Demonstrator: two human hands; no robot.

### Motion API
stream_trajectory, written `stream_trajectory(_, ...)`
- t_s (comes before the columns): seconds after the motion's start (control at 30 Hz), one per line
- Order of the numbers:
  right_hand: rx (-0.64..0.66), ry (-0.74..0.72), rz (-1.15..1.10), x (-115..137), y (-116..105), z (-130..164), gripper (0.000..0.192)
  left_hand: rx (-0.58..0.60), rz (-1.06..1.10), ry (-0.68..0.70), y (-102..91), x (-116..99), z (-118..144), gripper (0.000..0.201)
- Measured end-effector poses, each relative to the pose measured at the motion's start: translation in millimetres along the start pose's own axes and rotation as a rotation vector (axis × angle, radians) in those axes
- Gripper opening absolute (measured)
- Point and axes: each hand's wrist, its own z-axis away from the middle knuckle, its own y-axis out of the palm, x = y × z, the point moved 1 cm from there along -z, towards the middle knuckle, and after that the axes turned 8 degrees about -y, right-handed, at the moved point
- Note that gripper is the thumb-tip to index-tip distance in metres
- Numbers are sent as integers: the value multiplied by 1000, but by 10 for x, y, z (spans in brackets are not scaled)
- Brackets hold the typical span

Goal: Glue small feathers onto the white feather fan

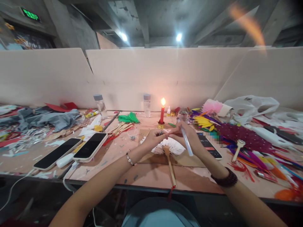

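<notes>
Over a white feather fan [176,149], my two hands meet at the fingertips, just in front of a lit red candle [162,115]. My left hand [152,141] is closed in a pinch; a small dark bit shows at its fingers, too small to name. A translucent stick [187,142] is gripped in my right hand [189,135], slanting down towards me. The fan lies on a piece of brown cardboard [149,159], its wooden handle [170,168] pointing at me with a red tassel [171,190] over the table edge.
Two phones [91,146] lie at left, another phone [211,151] under my right forearm. Clear bottles [147,107] stand by the white partition [142,72]. Green feathers [129,118] lie behind; a maroon dotted fan [243,137], colourful feathers and plastic bags [253,107] crowd the right.
</notes>
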Motion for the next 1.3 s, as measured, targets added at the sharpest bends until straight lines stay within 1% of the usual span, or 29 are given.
stream_trajectory(0.07, -1, -12, 21, -30, 2, 14, 43, 24, -22, -24, -4, 22, -8, 54)
stream_trajectory(0.13, -30, -26, 47, -32, -3, 19, 41, 53, -35, -20, -11, 35, -22, 52)
stream_trajectory(0.23, -101, -23, 50, 19, -15, 3, 42, 106, -79, 68, -13, 26, -35, 47)
stream_trajectory(0.3, -131, -8, 25, 88, -21, -15, 44, 80, -166, 175, -10, 5, -24, 43)
stream_trajectory(0.4, -138, 27, -33, 225, -20, -34, 45, -38, -333, 340, -1, -22, 16, 30)
stream_trajectory(0.5, -117, 70, -94, 361, -2, -39, 49, -118, -456, 417, 9, -26, 48, 19)
stream_trajectory(0.6, -88, 109, -141, 490, 14, -24, 51, -126, -520, 463, 15, -32, 58, 16)
stream_trajectory(0.73, -61, 134, -174, 665, -7, 43, 47, -100, -515, 556, 19, -48, 58, 19)
stream_trajectory(0.83, -49, 136, -185, 744, -36, 99, 44, -95, -531, 574, 19, -44, 58, 21)
stream_trajectory(0.9, -41, 139, -189, 729, -36, 107, 44, -97, -557, 561, 15, -35, 56, 23)
stream_trajectory(1.0, -44, 146, -190, 598, 2, 67, 46, -93, -582, 557, 1, -26, 46, 25)
stream_trajectory(1.13, -54, 149, -192, 383, 57, 17, 45, -70, -602, 645, -24, -33, 31, 31)
stream_trajectory(1.3, -52, 148, -205, 254, 49, 31, 45, -84, -696, 731, -54, -33, 40, 35)
